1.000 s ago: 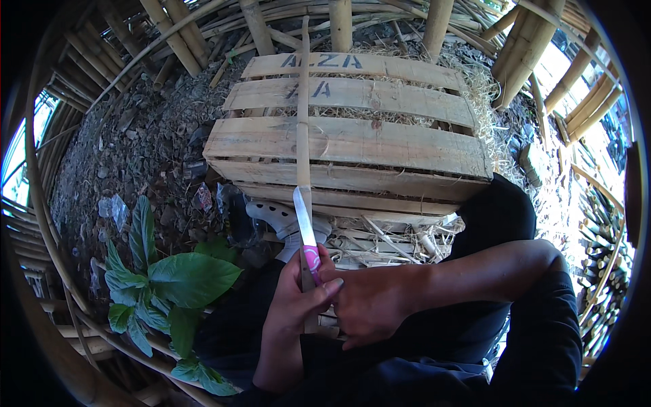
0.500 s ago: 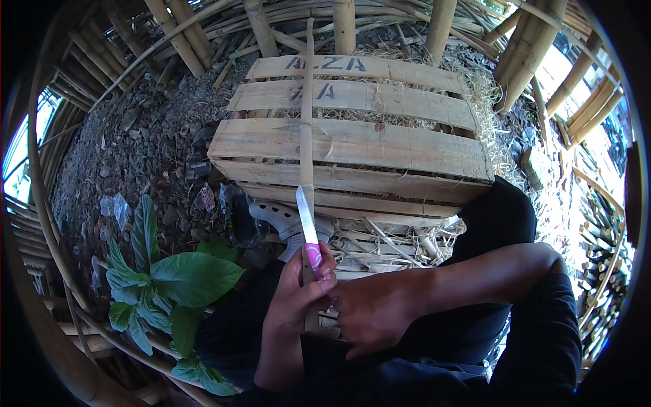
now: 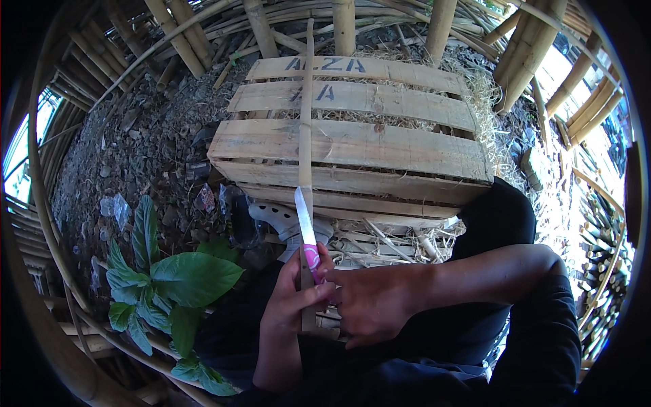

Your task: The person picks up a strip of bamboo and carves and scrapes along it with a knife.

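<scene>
**Knife set against a bamboo strip over the crate**

I saw 2 hands meet low in the frame, just below the near edge of the wooden crate (image 3: 352, 146). The left hand (image 3: 293, 298) was clenched around the lower end of a thin bamboo strip (image 3: 306, 108), thumb and fingers wrapped to keep it steady. The strip ran upright from that grip, across the slats of the crate and past its far edge, so the crate seemed to serve as a rest for it.

The right hand (image 3: 376, 305) was closed on the pink handle of a knife (image 3: 306, 230), the pale blade lying along the strip and pointing away from the body; I judged this let the edge run along the bamboo. The strip looked pale tan, narrow and straight, with a darker node partway up.

Straw (image 3: 386, 237) was packed under and behind the crate. A leafy green plant (image 3: 183, 278) stood off the crate's near left corner, on ground littered with dry debris. Bamboo poles (image 3: 342, 27) ringed the scene.
</scene>
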